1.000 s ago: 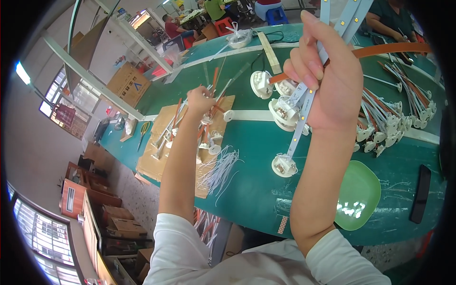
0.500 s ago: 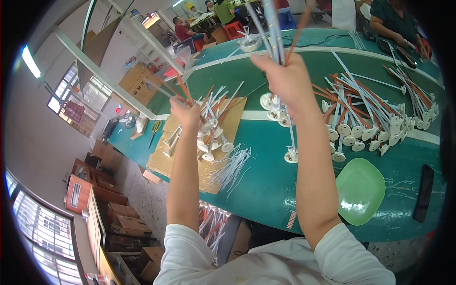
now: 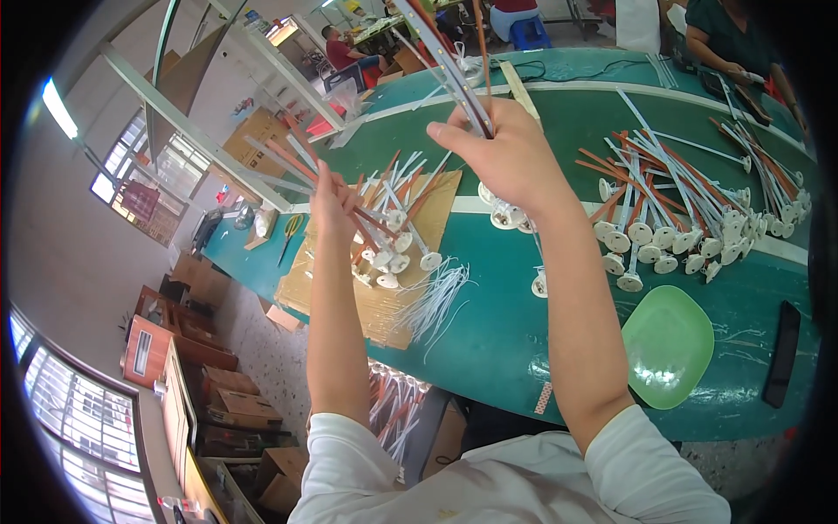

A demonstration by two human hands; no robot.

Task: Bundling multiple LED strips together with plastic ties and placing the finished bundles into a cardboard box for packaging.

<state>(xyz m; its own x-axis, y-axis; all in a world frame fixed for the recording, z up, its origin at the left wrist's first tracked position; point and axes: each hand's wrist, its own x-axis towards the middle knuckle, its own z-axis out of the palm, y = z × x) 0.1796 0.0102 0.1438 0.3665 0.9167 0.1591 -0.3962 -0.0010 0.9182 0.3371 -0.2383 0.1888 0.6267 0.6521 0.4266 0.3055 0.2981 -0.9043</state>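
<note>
My right hand (image 3: 504,162) is closed around a bundle of flat white and orange strips (image 3: 456,80) that lean up and to the left. White round discs (image 3: 506,218) at the strips' lower ends hang below the fist. To the left, my left hand (image 3: 330,199) grips several more white and orange strips (image 3: 284,157); their lower ends point right, over a pile of disc-ended strips (image 3: 393,262). That pile lies on a flattened piece of cardboard (image 3: 340,306). Beside it is a tuft of thin white ties (image 3: 438,301).
A large heap of disc-ended strips (image 3: 672,227) covers the right of the green table. Nearer lie a light-green plate (image 3: 668,349) and a dark flat bar (image 3: 781,354). Scissors (image 3: 289,237) rest at the left end. A co-worker (image 3: 729,52) sits across the table.
My right hand has come slightly left and down, and its strips now tilt left. My left hand has turned, swinging the lower ends of its strips to the right.
</note>
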